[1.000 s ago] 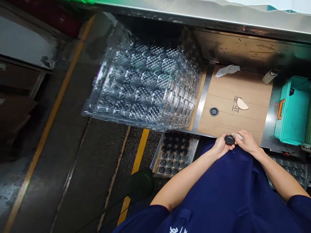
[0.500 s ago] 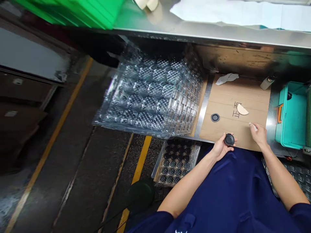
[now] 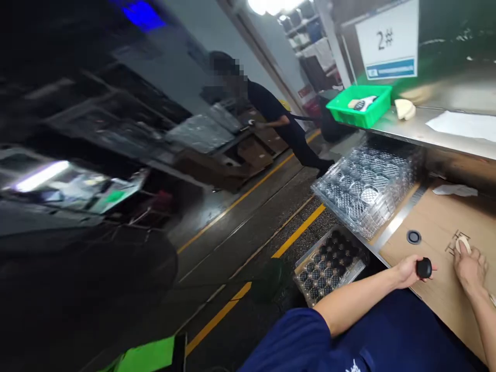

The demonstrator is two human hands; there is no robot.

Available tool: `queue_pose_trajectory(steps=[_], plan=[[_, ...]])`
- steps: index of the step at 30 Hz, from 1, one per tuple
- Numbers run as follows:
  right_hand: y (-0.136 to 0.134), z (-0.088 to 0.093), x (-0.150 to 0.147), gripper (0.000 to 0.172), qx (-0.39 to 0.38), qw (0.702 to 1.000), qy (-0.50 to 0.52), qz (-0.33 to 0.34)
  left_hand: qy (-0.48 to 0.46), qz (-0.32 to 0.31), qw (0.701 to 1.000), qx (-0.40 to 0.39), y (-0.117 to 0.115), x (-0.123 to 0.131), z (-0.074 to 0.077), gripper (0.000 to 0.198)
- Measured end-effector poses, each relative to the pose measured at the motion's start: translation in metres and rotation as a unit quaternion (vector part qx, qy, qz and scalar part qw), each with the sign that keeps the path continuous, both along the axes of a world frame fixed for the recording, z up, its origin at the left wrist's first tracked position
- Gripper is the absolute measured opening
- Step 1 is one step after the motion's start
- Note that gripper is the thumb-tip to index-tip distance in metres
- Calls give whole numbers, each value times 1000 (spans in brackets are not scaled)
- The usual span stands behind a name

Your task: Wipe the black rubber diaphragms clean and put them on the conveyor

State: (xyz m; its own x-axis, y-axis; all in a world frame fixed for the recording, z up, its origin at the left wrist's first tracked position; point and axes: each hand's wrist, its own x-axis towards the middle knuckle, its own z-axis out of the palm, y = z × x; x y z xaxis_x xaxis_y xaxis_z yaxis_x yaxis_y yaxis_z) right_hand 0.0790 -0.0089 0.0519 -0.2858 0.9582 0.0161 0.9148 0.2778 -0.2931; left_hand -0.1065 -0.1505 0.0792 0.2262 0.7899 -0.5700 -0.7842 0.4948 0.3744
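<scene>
Work seems midway: left hand [image 3: 413, 273] clamped on a rounded black part [image 3: 424, 268]; right hand [image 3: 471, 269] touches a cream oblong pad [image 3: 462, 243], closure cannot be told. Beyond the left hand, a dark flat ring [image 3: 414, 237] lies unheld on brown cardboard [image 3: 436, 219]. Left of it, a clear plastic tray [image 3: 355, 270] holds round black pieces [image 3: 338, 249]; farther beyond, a green plastic bin [image 3: 351, 118] holds small items.

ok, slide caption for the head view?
Left hand holding a black rounded part, right hand touching a cream pad over cardboard.
</scene>
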Motion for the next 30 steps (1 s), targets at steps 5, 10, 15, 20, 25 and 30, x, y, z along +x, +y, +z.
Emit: queue_pose_trajectory(steps=[5, 10, 15, 20, 25, 30], plan=[[-48, 1, -32, 74, -28, 983, 161, 84, 4, 129, 992, -13, 27, -2, -14, 26], [-107, 28, -53, 77, 8, 972, 190, 135, -23, 147, 989, -17, 34, 11, 15, 26], [-107, 64, -58, 56, -8, 985, 148, 88, -44, 139, 989, -21, 28, 17, 36, 35], [-121, 81, -63, 45, -13, 988, 137, 64, -51, 134, 990, -4, 26, 12, 36, 29], [-125, 78, -54, 43, -33, 989, 124, 80, -62, 101, 993, -13, 20, 11, 37, 32], [-78, 84, -10, 47, -33, 986, 156, -43, -82, 54, 995, -13, 18, 8, 39, 34]])
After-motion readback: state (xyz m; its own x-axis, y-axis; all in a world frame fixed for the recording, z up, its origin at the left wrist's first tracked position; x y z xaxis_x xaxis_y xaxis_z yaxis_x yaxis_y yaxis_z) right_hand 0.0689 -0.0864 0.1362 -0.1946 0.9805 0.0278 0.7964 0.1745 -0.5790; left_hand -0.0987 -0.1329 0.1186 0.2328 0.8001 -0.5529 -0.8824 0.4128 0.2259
